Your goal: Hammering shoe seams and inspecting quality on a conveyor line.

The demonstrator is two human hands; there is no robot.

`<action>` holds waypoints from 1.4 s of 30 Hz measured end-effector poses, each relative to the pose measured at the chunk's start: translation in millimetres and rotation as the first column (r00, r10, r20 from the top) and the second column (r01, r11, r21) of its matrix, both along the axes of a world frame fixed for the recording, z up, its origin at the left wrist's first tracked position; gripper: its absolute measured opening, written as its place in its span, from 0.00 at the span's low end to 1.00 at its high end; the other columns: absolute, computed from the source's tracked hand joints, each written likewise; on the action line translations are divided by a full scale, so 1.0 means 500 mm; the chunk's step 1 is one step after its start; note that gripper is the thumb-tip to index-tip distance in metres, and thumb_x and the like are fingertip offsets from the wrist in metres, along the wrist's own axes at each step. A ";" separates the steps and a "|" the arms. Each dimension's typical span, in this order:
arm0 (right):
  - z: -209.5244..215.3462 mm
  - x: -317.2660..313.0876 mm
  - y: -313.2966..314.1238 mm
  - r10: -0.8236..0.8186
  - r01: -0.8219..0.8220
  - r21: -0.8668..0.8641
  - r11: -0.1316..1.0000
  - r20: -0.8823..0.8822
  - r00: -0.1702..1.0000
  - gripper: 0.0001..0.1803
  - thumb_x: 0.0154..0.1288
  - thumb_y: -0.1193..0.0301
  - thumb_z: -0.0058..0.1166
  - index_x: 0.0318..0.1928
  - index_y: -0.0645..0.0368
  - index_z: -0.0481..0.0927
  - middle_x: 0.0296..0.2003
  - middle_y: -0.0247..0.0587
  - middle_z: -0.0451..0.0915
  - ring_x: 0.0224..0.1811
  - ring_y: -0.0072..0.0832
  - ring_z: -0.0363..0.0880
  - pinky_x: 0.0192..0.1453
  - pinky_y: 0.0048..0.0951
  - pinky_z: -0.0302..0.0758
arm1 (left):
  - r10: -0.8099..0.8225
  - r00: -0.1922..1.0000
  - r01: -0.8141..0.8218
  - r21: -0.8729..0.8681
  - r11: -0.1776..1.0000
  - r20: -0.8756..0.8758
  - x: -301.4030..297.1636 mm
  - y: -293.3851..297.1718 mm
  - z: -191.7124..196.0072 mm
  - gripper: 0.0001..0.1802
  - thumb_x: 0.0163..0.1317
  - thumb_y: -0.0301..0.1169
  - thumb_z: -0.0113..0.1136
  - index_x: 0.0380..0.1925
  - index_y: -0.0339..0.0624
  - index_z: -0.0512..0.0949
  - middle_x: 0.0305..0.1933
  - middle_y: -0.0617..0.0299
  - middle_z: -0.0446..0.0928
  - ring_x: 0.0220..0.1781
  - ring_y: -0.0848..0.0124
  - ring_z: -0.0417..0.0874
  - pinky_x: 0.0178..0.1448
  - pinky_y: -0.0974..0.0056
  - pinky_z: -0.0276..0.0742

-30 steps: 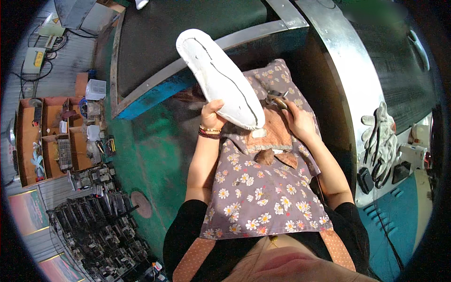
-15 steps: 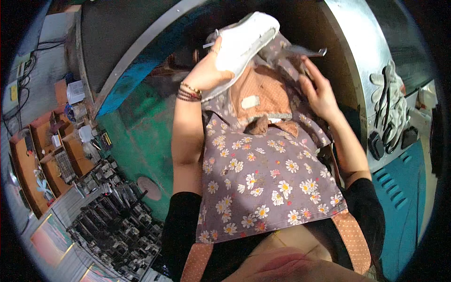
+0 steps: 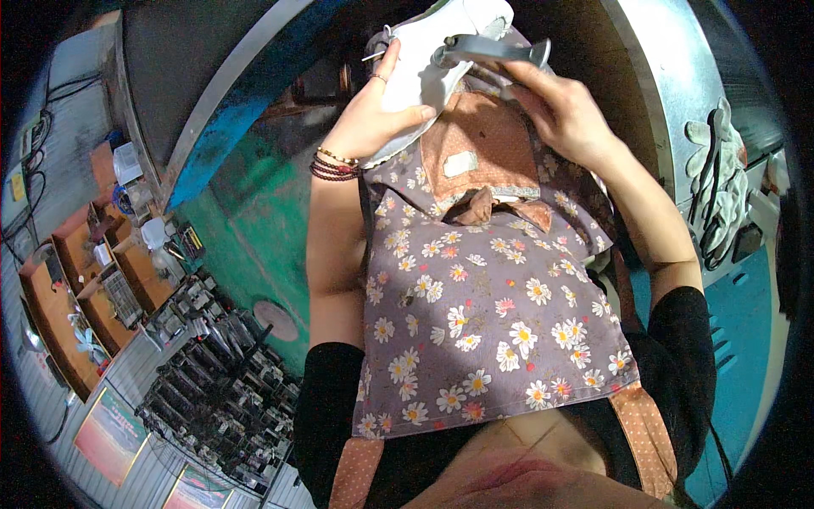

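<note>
While shoe (white) slants lengthwise, away, rightward

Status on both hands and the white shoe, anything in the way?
Left hand gripping white shoe. Right hand holding metal tool over it; contact unclear. Tool hides part of shoe.

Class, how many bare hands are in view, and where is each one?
2. The left hand grips the white shoe at upper centre; the right hand, farther right, holds a grey metal tool by the shoe. No other hand shows.
</note>
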State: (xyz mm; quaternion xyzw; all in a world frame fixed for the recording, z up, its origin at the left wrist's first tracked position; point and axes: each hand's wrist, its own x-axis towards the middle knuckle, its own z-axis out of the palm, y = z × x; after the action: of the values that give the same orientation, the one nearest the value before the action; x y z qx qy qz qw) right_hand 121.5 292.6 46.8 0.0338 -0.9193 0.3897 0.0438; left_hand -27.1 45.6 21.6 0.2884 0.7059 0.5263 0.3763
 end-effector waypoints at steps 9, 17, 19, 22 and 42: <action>0.043 0.005 -0.024 -0.042 0.034 -0.033 0.999 -0.259 0.965 0.25 0.65 0.77 0.52 0.64 0.57 0.70 0.53 0.53 0.78 0.54 0.42 0.79 0.54 0.35 0.77 | -0.030 0.920 -0.043 -0.175 0.984 -0.391 0.020 0.009 0.015 0.59 0.46 0.43 0.72 0.73 0.41 0.45 0.60 0.38 0.71 0.61 0.53 0.76 0.63 0.62 0.70; 0.086 0.021 -0.045 -0.225 0.141 -0.248 0.959 -0.355 0.907 0.24 0.69 0.78 0.48 0.64 0.64 0.67 0.54 0.54 0.78 0.53 0.39 0.80 0.52 0.33 0.77 | -0.076 0.937 0.048 -0.091 0.995 -0.341 0.015 -0.009 0.046 0.59 0.49 0.42 0.73 0.73 0.38 0.44 0.63 0.40 0.69 0.63 0.59 0.73 0.66 0.65 0.65; 0.037 0.010 -0.034 0.008 -0.009 -0.004 1.000 -0.205 0.979 0.26 0.66 0.77 0.51 0.64 0.53 0.69 0.52 0.53 0.79 0.51 0.46 0.81 0.51 0.38 0.78 | -0.068 0.982 0.064 -0.028 0.998 -0.177 0.016 0.003 0.015 0.58 0.51 0.40 0.72 0.73 0.38 0.44 0.64 0.43 0.67 0.64 0.61 0.71 0.67 0.66 0.64; 0.056 0.010 -0.020 -0.010 0.011 -0.028 1.000 0.021 1.000 0.26 0.65 0.76 0.52 0.64 0.51 0.70 0.54 0.51 0.77 0.53 0.46 0.78 0.54 0.38 0.77 | -0.024 0.996 0.022 -0.020 1.000 -0.090 0.025 -0.006 0.002 0.58 0.50 0.38 0.72 0.73 0.38 0.45 0.63 0.44 0.68 0.63 0.63 0.71 0.66 0.65 0.64; 0.060 0.044 -0.043 0.115 -0.132 0.224 0.966 0.087 0.990 0.22 0.56 0.75 0.60 0.53 0.54 0.78 0.36 0.47 0.81 0.34 0.48 0.81 0.37 0.38 0.79 | -0.109 0.882 -0.042 -0.307 0.951 -0.458 0.053 0.006 0.002 0.58 0.46 0.37 0.73 0.73 0.44 0.45 0.66 0.36 0.63 0.69 0.47 0.64 0.69 0.56 0.64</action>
State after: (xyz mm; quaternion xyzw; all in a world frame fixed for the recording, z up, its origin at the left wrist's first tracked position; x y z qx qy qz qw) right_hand 143.2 271.3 76.9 0.0816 -0.9551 0.2842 -0.0185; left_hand -0.8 48.5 22.6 0.3574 0.8438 0.3177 0.2437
